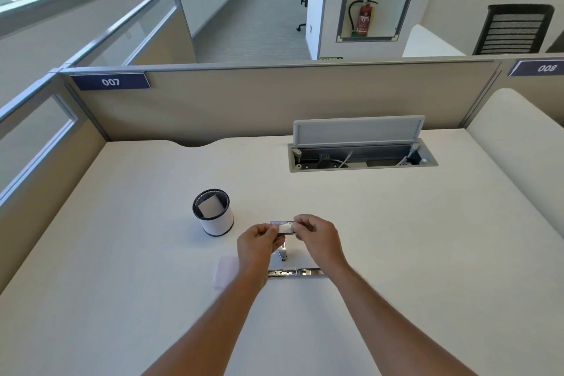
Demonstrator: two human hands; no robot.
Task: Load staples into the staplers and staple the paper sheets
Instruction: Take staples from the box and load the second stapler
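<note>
Both my hands hold a small purple-and-white staple box (283, 227) above the white desk. My left hand (258, 243) pinches its left end and my right hand (317, 236) pinches its right end. Below the hands a metal stapler (295, 272) lies swung open flat on the desk. A second metal part (283, 252) stands tilted just behind it, partly hidden by my hands. A small stack of white paper sheets (225, 275) lies to the left of the stapler, partly under my left wrist.
A black-and-white mesh pen cup (213, 212) with a white card inside stands left of my hands. An open cable tray (360, 156) with its lid raised sits at the desk's back right. Beige partitions (274, 101) wall in the desk.
</note>
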